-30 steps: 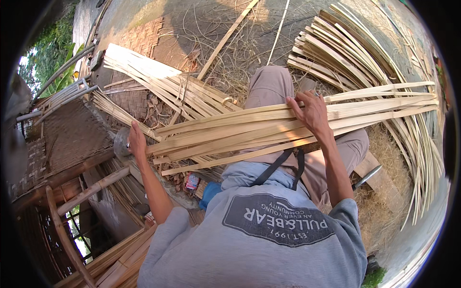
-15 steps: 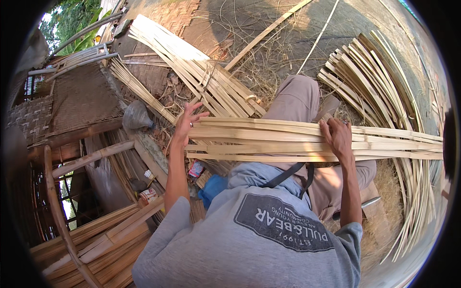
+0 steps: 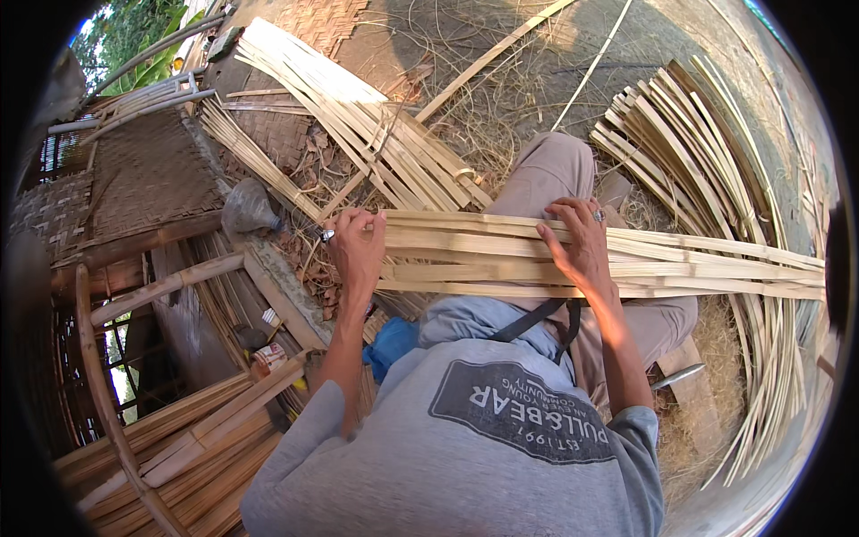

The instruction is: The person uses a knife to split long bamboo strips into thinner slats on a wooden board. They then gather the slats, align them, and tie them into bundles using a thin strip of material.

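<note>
Head view: slats (image 3: 465,242) partly hide legs (image 3: 555,166), bundles (image 3: 313,76) beyond.

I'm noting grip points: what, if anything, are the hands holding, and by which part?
Pale flat strips: the right hand holds them partway along; the left hand is at their left ends, its grip unclear.

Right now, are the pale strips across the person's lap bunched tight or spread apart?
Partly spread: gaps show between several pale strips beside the left hand.
</note>
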`<state>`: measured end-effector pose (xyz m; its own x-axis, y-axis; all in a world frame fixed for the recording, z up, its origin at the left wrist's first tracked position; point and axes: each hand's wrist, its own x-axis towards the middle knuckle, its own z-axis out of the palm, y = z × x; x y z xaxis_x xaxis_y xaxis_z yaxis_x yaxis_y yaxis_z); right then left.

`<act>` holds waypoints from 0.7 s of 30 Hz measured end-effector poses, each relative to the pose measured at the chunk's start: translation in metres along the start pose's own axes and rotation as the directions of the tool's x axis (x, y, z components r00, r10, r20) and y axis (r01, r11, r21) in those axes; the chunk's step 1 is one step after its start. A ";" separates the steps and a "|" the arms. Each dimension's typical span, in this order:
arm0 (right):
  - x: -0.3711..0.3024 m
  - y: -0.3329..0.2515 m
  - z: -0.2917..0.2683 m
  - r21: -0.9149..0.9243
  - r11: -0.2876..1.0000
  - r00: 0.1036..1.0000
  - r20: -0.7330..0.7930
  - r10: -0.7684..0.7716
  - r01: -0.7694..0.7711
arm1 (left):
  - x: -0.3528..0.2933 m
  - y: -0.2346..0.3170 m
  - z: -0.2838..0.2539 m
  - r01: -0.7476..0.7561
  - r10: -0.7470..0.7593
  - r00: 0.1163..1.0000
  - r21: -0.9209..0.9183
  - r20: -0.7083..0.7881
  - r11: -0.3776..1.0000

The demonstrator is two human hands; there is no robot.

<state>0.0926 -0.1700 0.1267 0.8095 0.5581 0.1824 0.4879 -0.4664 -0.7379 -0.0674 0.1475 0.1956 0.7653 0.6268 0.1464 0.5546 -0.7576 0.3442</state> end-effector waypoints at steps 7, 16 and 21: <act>0.005 -0.025 0.052 0.154 0.983 0.994 0.026 -0.103 0.098 | -0.018 0.036 0.022 0.117 -0.135 0.989 0.227 0.065 0.967; 0.005 -0.019 0.054 0.186 0.975 0.993 -0.020 -0.117 0.118 | -0.019 0.020 0.052 0.141 -0.141 0.989 -0.016 -0.049 0.990; 0.001 -0.015 0.055 0.179 0.976 0.992 0.010 -0.124 0.120 | -0.012 0.049 0.026 -0.083 0.043 0.979 -0.192 -0.201 0.978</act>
<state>0.0683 -0.1243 0.1026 0.7396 0.6181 0.2663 0.5150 -0.2651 -0.8151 -0.0414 0.0981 0.1868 0.7076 0.6171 0.3442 0.4161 -0.7577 0.5028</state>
